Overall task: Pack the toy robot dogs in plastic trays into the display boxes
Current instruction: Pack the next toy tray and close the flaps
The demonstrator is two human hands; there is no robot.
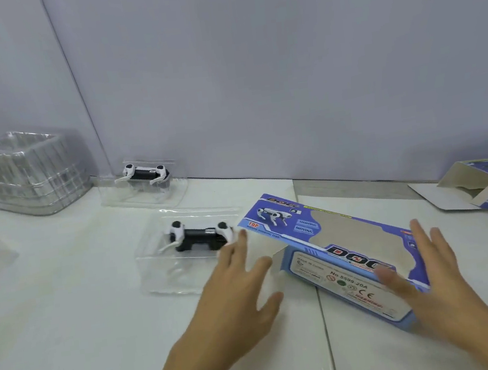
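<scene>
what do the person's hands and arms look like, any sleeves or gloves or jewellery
Both are bare. The left hand and right hand wear no gloves, and no rings show, though the right hand is blurred. The forearms are uncovered down to the bottom edge of the picture, with no sleeve, watch or bracelet in view.

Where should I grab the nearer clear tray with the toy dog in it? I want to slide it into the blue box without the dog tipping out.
Take the nearer tray by its two short end walls, one hand each side, coming from above and keeping it level. Its flat rim and open top suggest that pinching the thin front wall could flex it. The left hand is already beside its right end, near the display box.
</scene>
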